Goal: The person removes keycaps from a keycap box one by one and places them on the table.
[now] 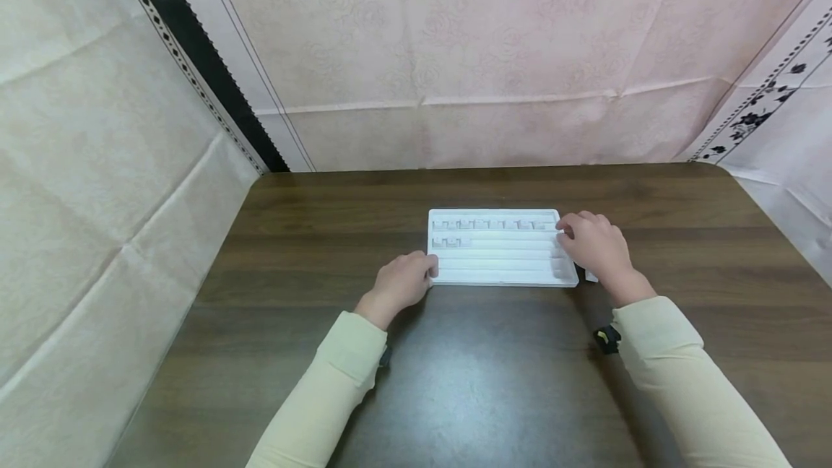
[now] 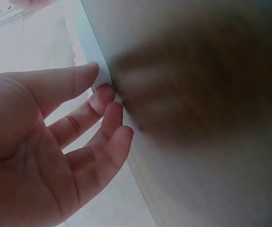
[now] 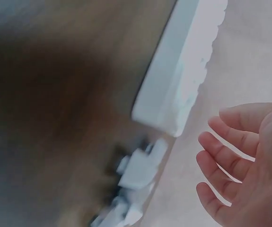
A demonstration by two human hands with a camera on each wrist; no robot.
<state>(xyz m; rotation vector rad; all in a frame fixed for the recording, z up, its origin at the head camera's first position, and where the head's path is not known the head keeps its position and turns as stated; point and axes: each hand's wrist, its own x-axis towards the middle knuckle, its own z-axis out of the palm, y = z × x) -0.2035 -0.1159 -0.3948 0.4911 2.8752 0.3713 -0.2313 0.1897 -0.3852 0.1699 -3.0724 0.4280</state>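
Note:
A white ridged tray (image 1: pixel 500 263) lies on the table, with several small clear-white pieces (image 1: pixel 490 224) along its back row and a few more at the left of the row below. My left hand (image 1: pixel 404 280) pinches the tray's left edge between thumb and index finger; the other fingers curve loosely beside it in the left wrist view. Over the tray's back right corner hovers my right hand (image 1: pixel 594 244), its fingers loosely bent and apart. Nothing shows between those fingers in the right wrist view, where the tray's end (image 3: pixel 162 104) appears beyond them.
Small white pieces with dark parts (image 3: pixel 138 168) lie on the table just off the tray's right end, mostly hidden under the right hand in the head view. The brown wooden table (image 1: pixel 455 374) meets pale patterned cloth (image 1: pixel 507 56) at the back and sides.

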